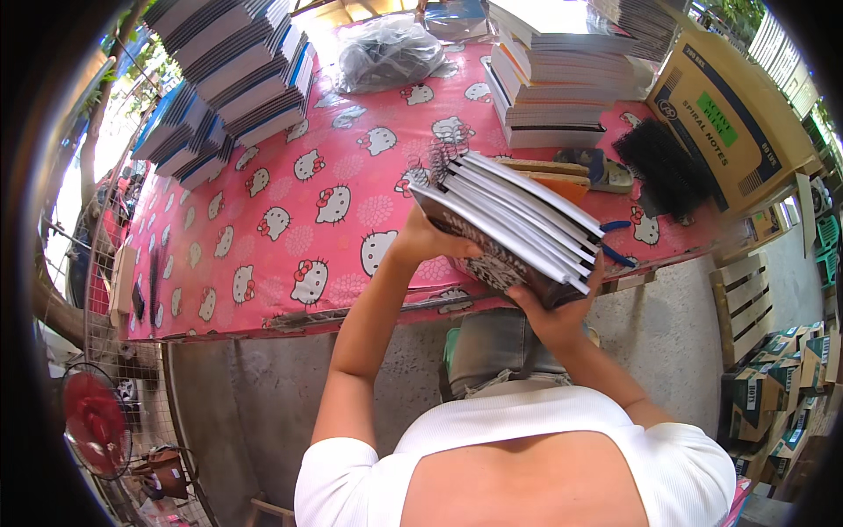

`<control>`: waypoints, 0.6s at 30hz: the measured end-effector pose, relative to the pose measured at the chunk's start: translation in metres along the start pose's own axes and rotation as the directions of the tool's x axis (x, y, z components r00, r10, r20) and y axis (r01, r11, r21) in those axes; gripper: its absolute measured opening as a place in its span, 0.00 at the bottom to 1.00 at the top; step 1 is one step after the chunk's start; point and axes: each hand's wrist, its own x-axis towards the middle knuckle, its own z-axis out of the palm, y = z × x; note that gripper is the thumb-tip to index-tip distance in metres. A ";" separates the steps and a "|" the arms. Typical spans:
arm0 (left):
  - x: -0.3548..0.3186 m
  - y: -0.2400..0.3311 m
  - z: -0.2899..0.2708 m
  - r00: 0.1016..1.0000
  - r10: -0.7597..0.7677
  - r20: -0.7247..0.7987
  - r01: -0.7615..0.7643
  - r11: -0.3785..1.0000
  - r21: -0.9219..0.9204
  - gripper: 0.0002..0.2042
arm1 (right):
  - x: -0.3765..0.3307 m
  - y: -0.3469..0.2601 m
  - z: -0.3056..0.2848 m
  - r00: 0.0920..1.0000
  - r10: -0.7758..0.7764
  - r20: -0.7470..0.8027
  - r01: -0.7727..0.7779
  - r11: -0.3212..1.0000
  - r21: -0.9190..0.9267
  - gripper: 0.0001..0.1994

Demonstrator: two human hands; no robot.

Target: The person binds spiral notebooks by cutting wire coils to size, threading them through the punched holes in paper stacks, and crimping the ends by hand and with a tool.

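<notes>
l fingers (458, 248) grip l end of notebook stack (518, 224), r fingers (527, 302) its r end; stack btwn both, tilted, abv front edge of pink worktop (347, 250). blue-handled tool (616, 226) just r, black coils (663, 167) & box (742, 110) farther r.

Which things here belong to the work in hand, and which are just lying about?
Seemingly part of the job:
bundle of books, held by the left hand and right hand
pile of black coils
blue-handled tool
left book stacks
right book stack

Seemingly just lying about:
red fan
slatted wood
stacked cartons
</notes>
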 end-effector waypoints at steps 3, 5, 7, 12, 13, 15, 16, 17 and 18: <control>-0.003 0.029 0.020 0.976 0.209 -0.064 -0.210 0.978 0.004 0.40 | -0.005 0.004 0.003 0.994 0.105 -0.020 -0.103 0.992 0.079 0.61; -0.006 0.026 -0.009 0.996 0.011 0.091 -0.019 0.996 0.087 0.43 | -0.001 -0.008 0.006 0.997 0.026 0.072 -0.026 1.000 -0.011 0.64; -0.008 0.010 -0.037 0.975 -0.014 0.221 -0.006 0.996 0.093 0.47 | 0.009 -0.022 0.011 0.987 -0.098 0.126 0.113 0.986 -0.122 0.65; -0.001 0.012 -0.006 0.988 0.096 0.120 -0.085 0.992 -0.092 0.53 | -0.005 -0.004 0.022 0.997 0.066 -0.033 -0.061 0.992 0.114 0.65; 0.000 0.009 -0.005 0.995 0.073 0.073 -0.068 0.996 -0.059 0.53 | -0.005 -0.002 0.024 0.997 0.034 -0.074 -0.025 0.993 0.118 0.63; -0.001 0.005 -0.009 0.994 0.104 0.032 -0.100 0.989 -0.113 0.50 | -0.001 -0.006 0.025 0.997 -0.009 -0.073 0.017 0.994 0.112 0.60; -0.005 -0.001 -0.018 0.999 0.034 0.040 -0.032 0.998 -0.057 0.48 | 0.001 -0.011 0.023 0.999 -0.019 -0.027 0.022 0.992 0.120 0.59; -0.006 0.001 -0.019 0.998 -0.042 0.051 0.043 0.999 -0.006 0.45 | 0.004 -0.016 0.021 1.000 -0.024 0.011 0.022 0.992 0.123 0.58; -0.006 -0.001 -0.015 0.999 -0.020 0.026 0.020 1.000 -0.015 0.43 | 0.005 -0.017 0.018 0.990 -0.123 0.075 0.127 0.991 -0.044 0.55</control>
